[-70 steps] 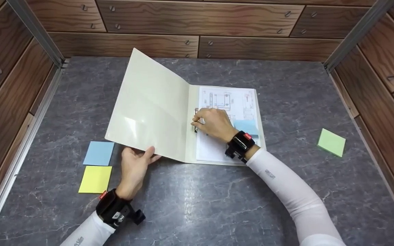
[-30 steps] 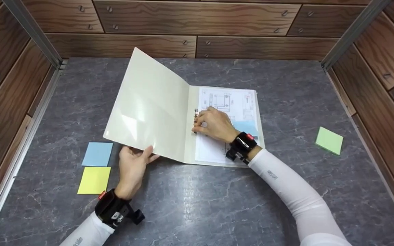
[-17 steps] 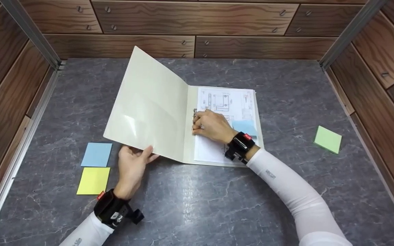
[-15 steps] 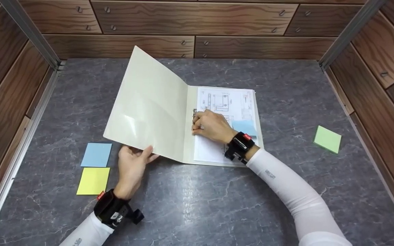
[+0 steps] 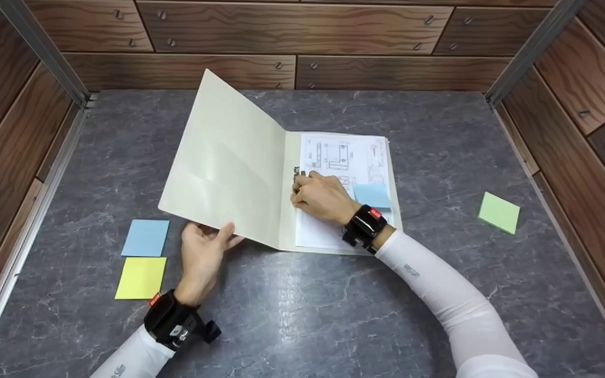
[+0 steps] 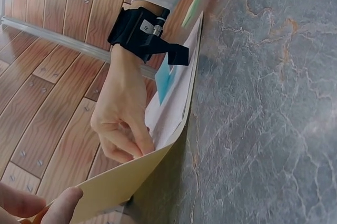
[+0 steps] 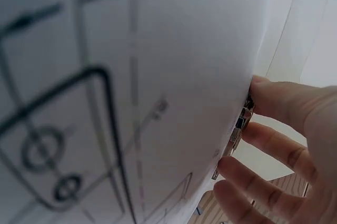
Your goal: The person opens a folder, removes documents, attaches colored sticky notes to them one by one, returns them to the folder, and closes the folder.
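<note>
An off-white ring folder [image 5: 221, 163] lies open, its left cover tilted up off the table. My left hand [image 5: 204, 257] pinches this cover's near edge, thumb on the inner face and fingers underneath. Printed technical drawings [image 5: 334, 152] lie in the right side. Beside the spine, my right hand [image 5: 323, 197] has its fingers curled at the metal ring clip [image 5: 296, 172]. In the right wrist view the thumb presses one end of the ring clip [image 7: 237, 132] and fingertips touch farther along it. In the head view the hand covers most of the clip.
A light blue sticky-note pad [image 5: 372, 195] lies on the drawings beside my right wrist. Blue [image 5: 145, 238] and yellow [image 5: 141, 278] pads lie left of my left hand; a green pad [image 5: 499, 212] is far right. Wood-patterned walls [image 5: 292, 29] border the grey table [image 5: 292, 325].
My right hand has shifted slightly along the clip toward the near side, its fingers regripping; the clip's far end now shows. The left hand keeps holding the cover at the same tilt.
</note>
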Tool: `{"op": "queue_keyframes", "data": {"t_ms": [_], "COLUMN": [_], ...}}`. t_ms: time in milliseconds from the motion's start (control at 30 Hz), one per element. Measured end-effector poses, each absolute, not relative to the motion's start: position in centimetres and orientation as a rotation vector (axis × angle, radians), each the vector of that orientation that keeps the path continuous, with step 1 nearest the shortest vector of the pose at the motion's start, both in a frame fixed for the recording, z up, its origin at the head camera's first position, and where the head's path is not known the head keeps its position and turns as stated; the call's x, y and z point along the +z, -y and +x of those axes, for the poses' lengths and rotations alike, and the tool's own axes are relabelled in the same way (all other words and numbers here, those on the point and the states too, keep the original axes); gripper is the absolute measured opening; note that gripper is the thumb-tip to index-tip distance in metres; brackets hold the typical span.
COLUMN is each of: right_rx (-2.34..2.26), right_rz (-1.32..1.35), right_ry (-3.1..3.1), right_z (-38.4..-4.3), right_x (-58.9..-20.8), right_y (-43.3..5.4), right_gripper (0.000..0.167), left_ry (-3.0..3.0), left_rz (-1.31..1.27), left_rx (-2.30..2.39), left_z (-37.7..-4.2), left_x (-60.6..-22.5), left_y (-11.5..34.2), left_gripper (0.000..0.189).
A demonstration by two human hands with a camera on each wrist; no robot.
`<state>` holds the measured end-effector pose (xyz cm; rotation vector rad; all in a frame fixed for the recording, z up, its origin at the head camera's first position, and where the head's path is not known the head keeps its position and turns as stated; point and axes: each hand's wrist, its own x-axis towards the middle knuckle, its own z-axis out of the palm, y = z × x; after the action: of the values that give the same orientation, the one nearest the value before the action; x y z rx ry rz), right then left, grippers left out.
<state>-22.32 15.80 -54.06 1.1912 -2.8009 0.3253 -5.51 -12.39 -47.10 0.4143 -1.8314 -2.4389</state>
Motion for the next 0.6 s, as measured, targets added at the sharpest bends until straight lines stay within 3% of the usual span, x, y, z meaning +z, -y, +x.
{"op": "queue_keyframes", "data": {"t_ms": [167,600], "right_rx": [0.313,0.572], "right_rz": [1.182,1.227], "right_ry": [2.839,2.987], "right_z": [-18.8,-19.8], "right_x": [-48.6,-47.8], "right_y": [-14.3,-16.2], "right_gripper": [0.015,0.029], "left_ry": [1.821,1.846], "left_rz": [0.415,0.422], "left_rx": [-2.441,-2.404], "left_z": [-5.4,-5.6], "left_x": [-47.3,-47.0], "left_y": [12.5,12.3], "left_gripper": [0.042,0.039]}}
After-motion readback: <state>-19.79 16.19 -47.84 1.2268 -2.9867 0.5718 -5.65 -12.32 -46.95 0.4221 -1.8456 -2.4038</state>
